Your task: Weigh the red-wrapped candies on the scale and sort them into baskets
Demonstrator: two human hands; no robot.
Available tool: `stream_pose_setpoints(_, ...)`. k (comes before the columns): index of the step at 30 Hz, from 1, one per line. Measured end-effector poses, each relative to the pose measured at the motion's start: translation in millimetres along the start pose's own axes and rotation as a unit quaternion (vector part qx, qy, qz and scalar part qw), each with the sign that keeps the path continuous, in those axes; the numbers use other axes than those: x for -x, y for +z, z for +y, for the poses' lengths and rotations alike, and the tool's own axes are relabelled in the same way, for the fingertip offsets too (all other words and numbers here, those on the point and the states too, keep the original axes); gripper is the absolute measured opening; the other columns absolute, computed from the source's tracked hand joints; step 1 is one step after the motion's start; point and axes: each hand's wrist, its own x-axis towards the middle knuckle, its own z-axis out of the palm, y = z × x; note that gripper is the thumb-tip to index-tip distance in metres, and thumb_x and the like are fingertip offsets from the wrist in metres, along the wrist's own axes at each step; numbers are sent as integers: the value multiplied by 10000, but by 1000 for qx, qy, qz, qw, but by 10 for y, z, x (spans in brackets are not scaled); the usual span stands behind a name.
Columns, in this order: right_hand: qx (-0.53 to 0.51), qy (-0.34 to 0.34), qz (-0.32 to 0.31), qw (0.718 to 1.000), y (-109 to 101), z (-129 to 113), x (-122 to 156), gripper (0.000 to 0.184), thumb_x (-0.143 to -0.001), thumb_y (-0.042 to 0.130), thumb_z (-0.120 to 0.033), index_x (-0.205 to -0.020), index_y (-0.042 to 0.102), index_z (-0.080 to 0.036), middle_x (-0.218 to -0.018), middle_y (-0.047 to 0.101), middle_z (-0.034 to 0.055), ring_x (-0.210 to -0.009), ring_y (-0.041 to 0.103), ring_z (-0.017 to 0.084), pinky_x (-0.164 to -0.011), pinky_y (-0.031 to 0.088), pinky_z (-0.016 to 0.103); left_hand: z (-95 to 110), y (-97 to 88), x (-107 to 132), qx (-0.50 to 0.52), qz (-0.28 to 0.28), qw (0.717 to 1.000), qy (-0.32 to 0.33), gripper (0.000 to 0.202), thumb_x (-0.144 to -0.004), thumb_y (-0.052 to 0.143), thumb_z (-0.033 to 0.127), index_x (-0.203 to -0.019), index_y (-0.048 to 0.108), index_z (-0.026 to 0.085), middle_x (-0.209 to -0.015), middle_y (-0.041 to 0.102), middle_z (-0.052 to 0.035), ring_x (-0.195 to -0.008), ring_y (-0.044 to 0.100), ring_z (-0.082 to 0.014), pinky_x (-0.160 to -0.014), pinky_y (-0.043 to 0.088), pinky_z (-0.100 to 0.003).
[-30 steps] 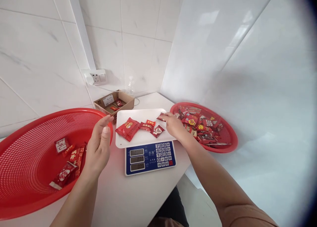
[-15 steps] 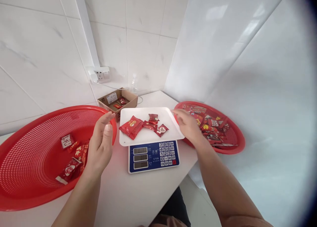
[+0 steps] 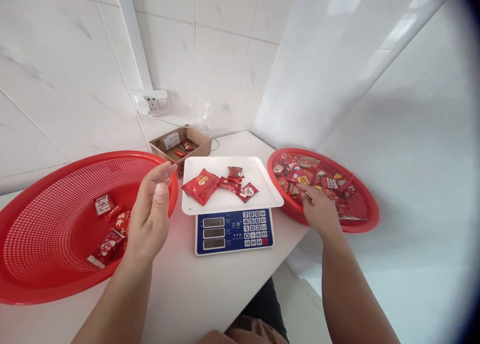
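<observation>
Packets red, some white-printed; baskets red; tray white; scale panel blue; carton brown.

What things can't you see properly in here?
All in the head view:
Whether the right hand holds anything: its fingertips blur into the packets in the right basket.
The packets underneath there: covered by those on top.
Part of the left basket: hidden by the left hand and forearm, and its far-left side cut off by the picture's edge.
Exact numbers on the scale's displays: too dim and small.
</observation>
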Motion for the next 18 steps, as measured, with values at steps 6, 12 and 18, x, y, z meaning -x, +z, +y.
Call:
stream_pose_setpoints(6, 22, 8, 22, 999, -33, -24, 42, 374, -811, 396, -202, -1077, 658, -230, -1185, 633, 84, -1021, 597, 252, -781, 479, 370, -29, 12, 12, -2, -9, 1000, 4, 360, -947, 388, 467, -1233, 543, 311, -1306, 579, -16, -1280, 498, -232, -1076, 438, -408)
stream_pose_setpoints(12, 38, 4, 42, 998, -24, -54, 74, 362, -816, 394, -197, -1059, 660, -239, -1179, 644, 70, -982, 607, 243, -707, 459, 338, -82, 61, -8, -134, -94, 986, -25, 400, -914, 454, 468, -1245, 542, 261, -1291, 609, -69, -1249, 523, -273, -1028, 454, -457)
stream_pose_setpoints(18, 54, 13, 29, 998, -35, -79, 85, 369, -830, 390, -196, -1083, 655, -241, -1216, 634, 59, -956, 623, 228, -664, 439, 319, -276, 135, 11, -292, -262, 919, 23, 441, -921, 425, 425, -1299, 522, 221, -1401, 525, -107, -1367, 379, -300, -1075, 369, -530)
